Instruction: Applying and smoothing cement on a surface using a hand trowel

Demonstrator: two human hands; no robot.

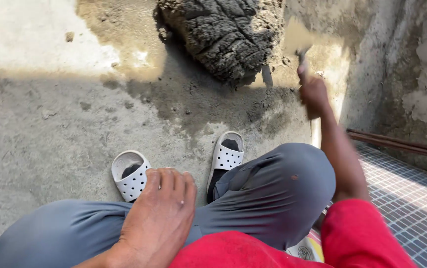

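I am squatting on a concrete floor. My left hand [160, 213] rests flat on my left knee, fingers together, holding nothing. My right hand [312, 89] reaches forward and grips the handle of a trowel [299, 42], whose blade is coated in wet mortar and blurred. The trowel sits just right of a dark grey mound of wet mortar [226, 32] heaped on the floor at the top centre.
White perforated clogs [131, 176] [227, 154] are on my feet, below grey trousers. A plastered wall [422, 74] rises at the right, with a rusty pipe [402, 144] along its base and a tiled grid surface [412, 203] beneath.
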